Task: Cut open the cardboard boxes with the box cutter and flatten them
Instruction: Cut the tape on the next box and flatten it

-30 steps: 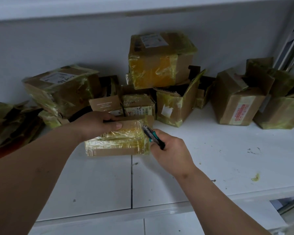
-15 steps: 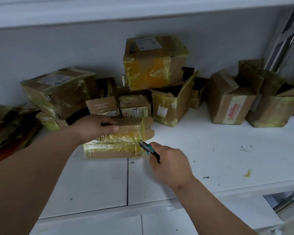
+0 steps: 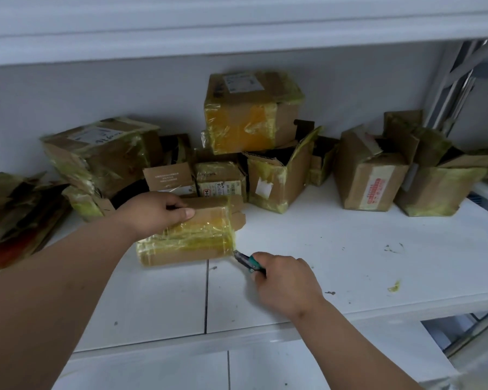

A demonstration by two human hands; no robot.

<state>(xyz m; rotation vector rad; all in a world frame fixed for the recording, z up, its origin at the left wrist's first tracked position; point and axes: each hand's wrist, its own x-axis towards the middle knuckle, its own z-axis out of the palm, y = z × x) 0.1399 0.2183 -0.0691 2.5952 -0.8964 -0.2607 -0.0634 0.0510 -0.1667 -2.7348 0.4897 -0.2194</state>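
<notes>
The left hand (image 3: 155,212) rests on top of a flat cardboard box (image 3: 186,235) wrapped in yellow tape, fingers curled over its far edge; the box lies on the white shelf (image 3: 350,249). The right hand (image 3: 285,282) grips the green box cutter (image 3: 248,261); its tip touches the box's near right corner. More boxes (image 3: 251,111) sit behind.

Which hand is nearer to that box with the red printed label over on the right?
Right. The right hand, gripping the box cutter, lies left of and nearer the camera than the red-label box; the left hand rests farther left.
</notes>
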